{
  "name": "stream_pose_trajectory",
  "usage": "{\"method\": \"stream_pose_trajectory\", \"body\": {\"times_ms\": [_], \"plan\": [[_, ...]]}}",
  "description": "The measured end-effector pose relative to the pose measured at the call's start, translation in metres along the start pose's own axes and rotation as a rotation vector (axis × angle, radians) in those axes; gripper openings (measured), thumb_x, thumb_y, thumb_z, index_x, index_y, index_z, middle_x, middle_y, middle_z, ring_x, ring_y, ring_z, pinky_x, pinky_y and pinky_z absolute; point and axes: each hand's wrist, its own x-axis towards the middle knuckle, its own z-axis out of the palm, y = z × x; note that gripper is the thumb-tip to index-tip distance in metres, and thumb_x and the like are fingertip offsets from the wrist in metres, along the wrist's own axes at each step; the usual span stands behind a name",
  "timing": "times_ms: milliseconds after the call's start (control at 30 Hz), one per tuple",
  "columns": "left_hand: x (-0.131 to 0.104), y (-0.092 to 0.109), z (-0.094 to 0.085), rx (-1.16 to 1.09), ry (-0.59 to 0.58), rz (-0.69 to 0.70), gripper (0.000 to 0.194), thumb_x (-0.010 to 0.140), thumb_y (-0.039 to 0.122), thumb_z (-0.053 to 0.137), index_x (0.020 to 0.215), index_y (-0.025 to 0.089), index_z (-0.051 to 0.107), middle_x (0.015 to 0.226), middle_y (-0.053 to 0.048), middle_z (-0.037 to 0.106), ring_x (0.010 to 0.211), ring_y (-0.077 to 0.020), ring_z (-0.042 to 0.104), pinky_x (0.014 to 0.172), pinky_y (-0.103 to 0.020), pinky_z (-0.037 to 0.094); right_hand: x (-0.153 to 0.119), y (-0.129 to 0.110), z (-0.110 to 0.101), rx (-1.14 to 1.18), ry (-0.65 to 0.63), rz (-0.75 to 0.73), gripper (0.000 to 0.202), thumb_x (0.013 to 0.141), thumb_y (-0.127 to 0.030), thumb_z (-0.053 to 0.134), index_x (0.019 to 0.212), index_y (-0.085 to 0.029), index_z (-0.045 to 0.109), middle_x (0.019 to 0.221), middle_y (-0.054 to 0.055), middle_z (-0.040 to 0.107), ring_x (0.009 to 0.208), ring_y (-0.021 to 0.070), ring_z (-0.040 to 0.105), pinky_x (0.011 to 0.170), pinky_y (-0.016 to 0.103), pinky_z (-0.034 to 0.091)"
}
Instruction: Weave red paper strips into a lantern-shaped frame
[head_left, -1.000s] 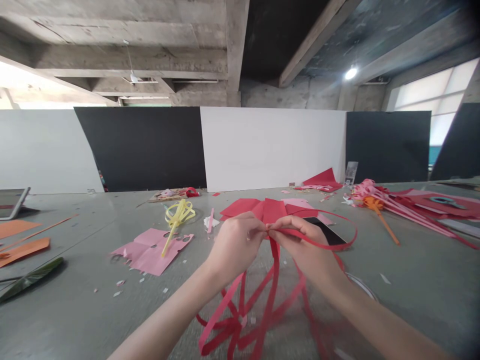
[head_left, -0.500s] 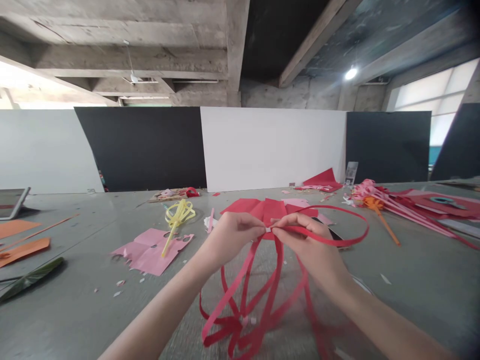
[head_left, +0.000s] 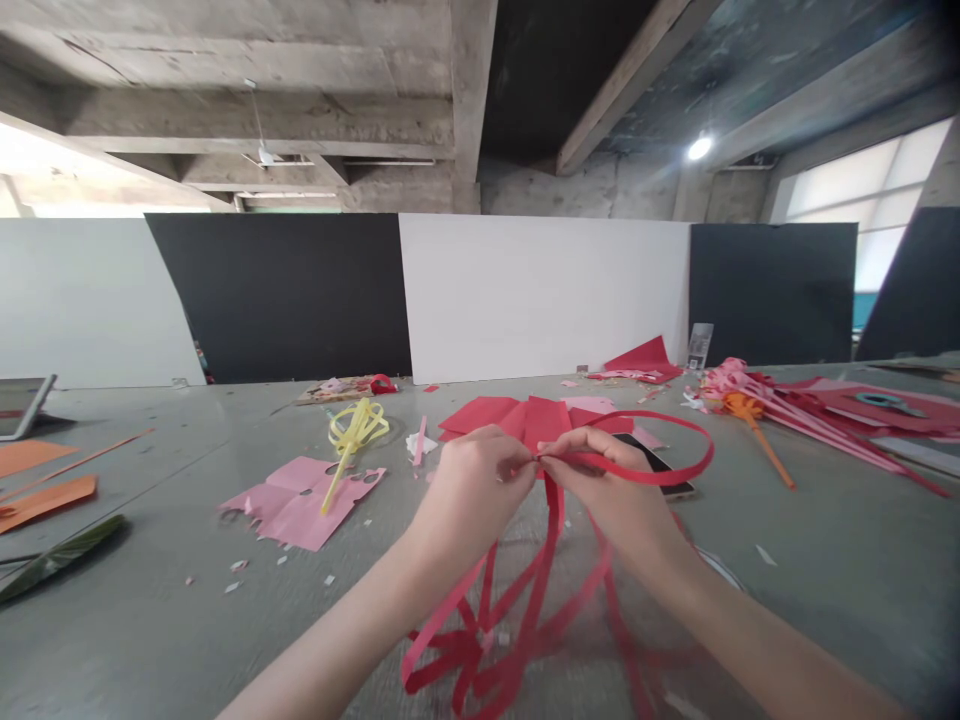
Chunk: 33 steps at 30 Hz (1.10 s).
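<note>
In front of me, my left hand and my right hand meet with their fingertips pinched together. Between them is the end of a red paper strip, which curls out in a wide loop over the right hand. More red strip loops hang below the hands and join in a bunch low in the view. The exact pinch point is mostly covered by the fingers. Behind the hands lie folded red paper sheets and a dark phone, partly hidden by the right hand.
A yellow looped-strip flower rests on a cut pink sheet to the left. Orange paper, a green leaf shape and a tablet are far left. Right, an orange flower, pink strips and scissors lie.
The small white piece seen between the fingertips is now hidden. My left hand has turned and shifted slightly right, its fingers closing over that spot. The red loop at right has drawn in a little.
</note>
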Motion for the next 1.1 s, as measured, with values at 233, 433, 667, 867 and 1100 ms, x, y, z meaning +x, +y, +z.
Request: {"method": "stream_pose_trajectory", "body": {"times_ms": [233,433,667,867,1100], "plan": [[0.003,-0.007,-0.001,0.025,-0.065,0.041,0.023,0.074,0.012,0.048,0.077,0.021,0.068,0.069,0.000,0.062,0.059,-0.0098,0.052,0.055,-0.021,0.040,0.000,0.000,0.000,0.006,-0.066,-0.034,0.003,0.071,-0.024,0.057,0.072,-0.021,0.058,0.075,0.000,0.065,0.073,0.0159,0.060,0.062,0.026,0.046],[0.004,-0.010,-0.003,0.018,-0.138,0.058,0.020,0.073,0.013,0.049,0.068,0.019,0.067,0.065,0.001,0.060,0.055,-0.0094,0.051,0.053,-0.021,0.039,0.002,0.000,-0.002,-0.020,-0.122,-0.012,0.002,0.070,-0.023,0.056,0.071,-0.022,0.058,0.074,0.000,0.064,0.067,0.0153,0.060,0.057,0.027,0.046],[0.004,-0.020,-0.006,-0.079,-0.200,0.078,0.022,0.073,0.014,0.046,0.069,0.022,0.066,0.063,0.003,0.057,0.056,-0.0089,0.049,0.050,-0.020,0.037,0.001,-0.003,-0.002,-0.022,-0.152,0.024,0.001,0.069,-0.022,0.057,0.070,-0.022,0.057,0.072,-0.001,0.063,0.063,0.0133,0.057,0.052,0.024,0.044],[0.005,-0.022,-0.006,-0.122,-0.231,0.054,0.021,0.072,0.016,0.045,0.067,0.022,0.066,0.058,0.003,0.055,0.054,-0.0095,0.047,0.049,-0.020,0.034,0.000,-0.005,-0.002,0.022,-0.163,0.074,0.002,0.068,-0.022,0.058,0.068,-0.021,0.056,0.069,-0.002,0.062,0.062,0.0125,0.057,0.055,0.024,0.044],[0.014,-0.037,-0.015,-0.257,-0.139,-0.197,0.020,0.069,0.031,0.047,0.065,0.018,0.062,0.058,0.002,0.055,0.054,-0.0111,0.047,0.050,-0.021,0.034,0.006,0.006,-0.004,0.214,-0.083,0.134,0.009,0.067,-0.028,0.062,0.069,-0.022,0.056,0.075,0.000,0.063,0.077,0.0166,0.059,0.072,0.030,0.043]]}}
